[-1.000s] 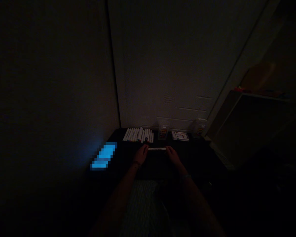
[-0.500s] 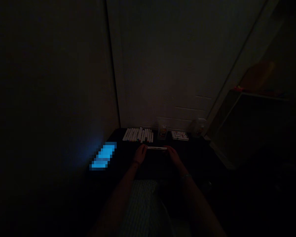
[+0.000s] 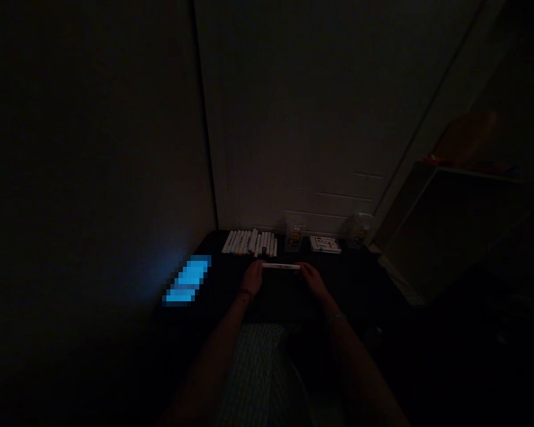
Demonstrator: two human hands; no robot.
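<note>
A white marker pen (image 3: 281, 266) is held level above the dark tabletop (image 3: 280, 302), one end in each hand. My left hand (image 3: 253, 277) is closed on its left end, and the fingers of my right hand (image 3: 310, 277) pinch its right end. Dark print runs along the barrel. Just beyond my left hand lies a row of several white markers (image 3: 244, 242), side by side, some with coloured ends facing me. Behind my right hand is a flat bundle of white markers (image 3: 324, 244). Dim light hides the finger detail.
Two clear plastic containers with labels stand at the back, one near the middle (image 3: 294, 237) and one at the right (image 3: 360, 230). A blurred, glowing blue rectangle (image 3: 187, 281) lies at the left. The wall (image 3: 293, 118) rises behind; a shelf unit (image 3: 467, 219) stands right.
The marker has shifted very slightly left between my hands, and a little more of its left end is now covered or turned. The other things stay where they were.
</note>
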